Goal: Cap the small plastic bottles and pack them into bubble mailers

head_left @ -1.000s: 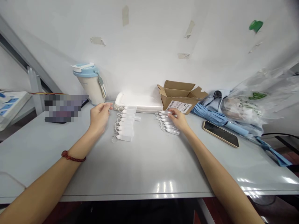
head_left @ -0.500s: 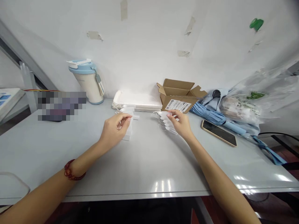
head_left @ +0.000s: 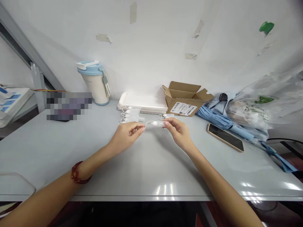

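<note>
Right hand [head_left: 178, 132] pinches a vial [head_left: 158, 123] above the tabletop [head_left: 146, 170], left hand [head_left: 125, 136] nipping its string [head_left: 148, 122]! Just this one's up; a row [head_left: 132, 115] lies beyond the left, another vial [head_left: 169, 116] beyond the right, the full count hidden.

left hand [head_left: 125, 136]: fingers [head_left: 138, 130] pinched | right hand [head_left: 180, 133]: fingers pinched | forearms [head_left: 210, 170] angled inward

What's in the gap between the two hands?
The head view shows a small clear tube and its thin white string there. The right hand holds the tube; the left hand pinches the string.
</note>
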The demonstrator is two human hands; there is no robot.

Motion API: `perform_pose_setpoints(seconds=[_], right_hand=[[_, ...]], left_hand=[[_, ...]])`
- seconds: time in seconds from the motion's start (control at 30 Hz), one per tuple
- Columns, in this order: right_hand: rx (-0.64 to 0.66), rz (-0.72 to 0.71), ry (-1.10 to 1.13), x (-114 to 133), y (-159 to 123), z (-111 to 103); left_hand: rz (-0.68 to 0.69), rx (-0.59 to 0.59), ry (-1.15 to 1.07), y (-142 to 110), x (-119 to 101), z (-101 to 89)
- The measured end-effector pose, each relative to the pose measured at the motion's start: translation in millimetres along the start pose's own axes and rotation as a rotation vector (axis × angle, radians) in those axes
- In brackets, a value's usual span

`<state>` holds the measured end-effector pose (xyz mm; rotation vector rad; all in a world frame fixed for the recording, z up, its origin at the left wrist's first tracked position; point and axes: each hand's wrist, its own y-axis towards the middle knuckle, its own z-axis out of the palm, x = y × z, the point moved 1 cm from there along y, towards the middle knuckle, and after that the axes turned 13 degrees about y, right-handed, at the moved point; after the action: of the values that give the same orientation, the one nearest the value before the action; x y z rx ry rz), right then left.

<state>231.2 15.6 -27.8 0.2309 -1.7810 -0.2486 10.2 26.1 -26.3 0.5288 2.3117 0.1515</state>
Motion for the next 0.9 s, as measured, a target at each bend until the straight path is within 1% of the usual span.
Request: perform_pose_setpoints(seconds=[0.1,0.2,0.3,0.43,0.6,0.7,0.9], right_hand=[[0.008,0.013,0.012,-0.8,-0.5,0.6],[0.02,0.02,0.029,-0.1,-1.7,1.9],[0.039,0.016,0.078,1.9,-3.4,3.7],[0.055,0.006,0.117,6.3,-5.7,6.2],[0.061,0.014,0.087,10.6,-7.8,7.5],[0.058,0.023,0.112,10.2,-8.1,8.0],[0.048,0.023,0.14,7.8,-7.5,8.7]], left_hand=[[-0.007,0.007,-0.026,0.5,-1.1,1.9],[-0.084,0.024,-0.116,0.0,-2.8,1.5],[-0.161,0.067,-0.229,-0.9,-5.7,-1.6],[-0.207,0.091,-0.316,-0.6,-9.0,-5.4],[-0.215,0.117,-0.41,-0.6,-8.1,-4.6],[-0.212,0.134,-0.459,-1.2,-6.7,-4.0],[-0.212,0.142,-0.499,-1.2,-7.2,-4.4]])
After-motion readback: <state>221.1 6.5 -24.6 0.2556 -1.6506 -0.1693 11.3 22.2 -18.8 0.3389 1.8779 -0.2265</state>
